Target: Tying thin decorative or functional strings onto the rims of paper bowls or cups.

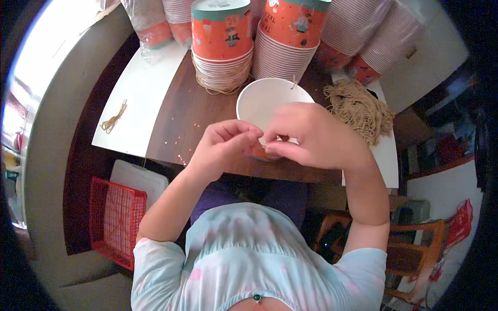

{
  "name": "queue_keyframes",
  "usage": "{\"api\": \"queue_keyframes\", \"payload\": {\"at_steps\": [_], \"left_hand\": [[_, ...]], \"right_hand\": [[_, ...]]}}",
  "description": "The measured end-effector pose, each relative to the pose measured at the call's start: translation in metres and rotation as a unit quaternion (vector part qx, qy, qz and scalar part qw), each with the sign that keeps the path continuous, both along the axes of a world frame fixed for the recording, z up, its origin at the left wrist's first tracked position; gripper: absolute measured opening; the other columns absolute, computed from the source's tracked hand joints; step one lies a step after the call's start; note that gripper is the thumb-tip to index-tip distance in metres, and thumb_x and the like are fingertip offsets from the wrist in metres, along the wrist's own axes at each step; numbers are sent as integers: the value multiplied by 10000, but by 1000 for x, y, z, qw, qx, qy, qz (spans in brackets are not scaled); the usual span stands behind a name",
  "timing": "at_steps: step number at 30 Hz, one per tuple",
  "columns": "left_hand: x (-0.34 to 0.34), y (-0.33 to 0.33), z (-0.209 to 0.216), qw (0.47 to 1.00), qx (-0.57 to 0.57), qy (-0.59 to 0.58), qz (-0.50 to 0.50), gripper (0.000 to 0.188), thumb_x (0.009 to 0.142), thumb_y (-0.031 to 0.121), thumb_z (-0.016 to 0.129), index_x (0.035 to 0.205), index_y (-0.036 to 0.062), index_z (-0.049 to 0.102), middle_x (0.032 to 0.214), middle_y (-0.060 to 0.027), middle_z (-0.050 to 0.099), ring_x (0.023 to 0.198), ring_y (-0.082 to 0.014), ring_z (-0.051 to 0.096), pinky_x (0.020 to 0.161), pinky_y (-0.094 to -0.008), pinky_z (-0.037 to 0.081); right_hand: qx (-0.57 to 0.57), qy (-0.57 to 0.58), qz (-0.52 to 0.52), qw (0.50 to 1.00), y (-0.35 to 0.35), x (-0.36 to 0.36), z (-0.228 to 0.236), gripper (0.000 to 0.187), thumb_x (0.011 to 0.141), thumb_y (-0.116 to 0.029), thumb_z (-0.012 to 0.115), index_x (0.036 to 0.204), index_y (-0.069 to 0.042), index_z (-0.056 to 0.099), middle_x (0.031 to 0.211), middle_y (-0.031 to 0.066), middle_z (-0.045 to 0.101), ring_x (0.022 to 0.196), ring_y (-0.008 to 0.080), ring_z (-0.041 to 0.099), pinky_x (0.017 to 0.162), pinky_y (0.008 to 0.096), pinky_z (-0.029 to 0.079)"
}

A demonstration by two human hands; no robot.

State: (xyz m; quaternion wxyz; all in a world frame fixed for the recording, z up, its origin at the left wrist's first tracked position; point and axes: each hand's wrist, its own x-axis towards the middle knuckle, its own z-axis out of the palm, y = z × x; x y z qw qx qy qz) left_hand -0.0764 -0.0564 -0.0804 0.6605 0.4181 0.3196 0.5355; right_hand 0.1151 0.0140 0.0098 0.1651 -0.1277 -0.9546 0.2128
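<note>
A paper bucket (262, 98), white inside with some orange showing on its outer wall, stands at the table's near edge. A short bit of cord (294, 83) pokes up at its far rim. Over the near rim, my left hand (223, 145) is closed in a pinch, thumb against fingers. Just right of it, my right hand (306, 132) also pinches, its back slightly blurred and covering part of the bucket. The fingertips of both hands almost meet; whatever lies between them is too small or hidden to make out.
Behind the bucket rise stacks of orange and green paper buckets (223, 36), one with cords looped round it, others in clear plastic (358, 26). A heap of beige cords (360, 109) lies right, a small cord bundle (114, 118) left. A red plastic basket (118, 220) stands below left.
</note>
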Motion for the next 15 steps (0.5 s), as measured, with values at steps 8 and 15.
{"api": "queue_keyframes", "payload": {"at_steps": [8,15], "left_hand": [[3,-8,-2,997,37,72,12,123,869,35,591,971,-32,592,900,-62,639,860,-141,626,765,-247,495],[-8,-8,-14,999,25,12,-15,99,858,25,594,945,-21,583,876,-44,629,768,-85,594,696,-215,479]], "right_hand": [[166,216,-157,949,0,-16,-18,177,690,-120,704,822,-62,602,818,98,590,767,286,580,748,382,447],[-45,155,-182,970,-27,9,-55,146,690,-92,703,798,-72,607,827,74,599,759,240,584,707,335,432]]}}
